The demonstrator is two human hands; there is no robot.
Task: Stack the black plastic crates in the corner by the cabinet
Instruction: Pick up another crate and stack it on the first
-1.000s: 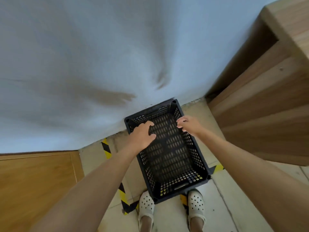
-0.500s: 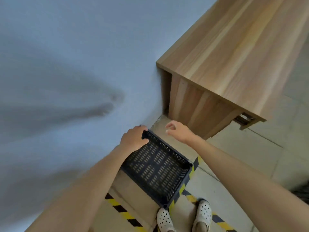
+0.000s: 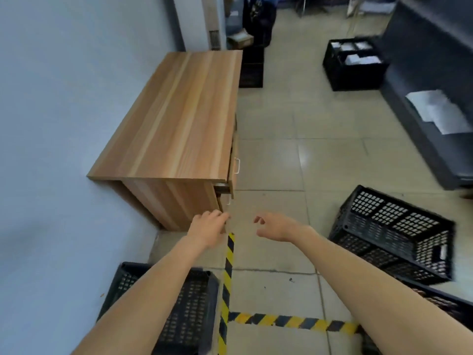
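Hands, left hand [image 3: 208, 228] and right hand [image 3: 277, 226], grip released, above crate [image 3: 189, 313] beside cabinet [image 3: 179, 119].

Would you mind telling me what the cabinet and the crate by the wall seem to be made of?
Cabinet: probably wood-grain laminate board; striped, satin top, uniform grain. Crate: looks like matte black moulded plastic; walls and floor pierced by regular holes.

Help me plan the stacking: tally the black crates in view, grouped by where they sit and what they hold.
Empty crate by the wall: 1
Tipped crate on the right: 1
Crate cut off at the right edge: 1
Crate holding white items: 1
Dark crate beyond the cabinet, contents hidden: 1
Total: 5
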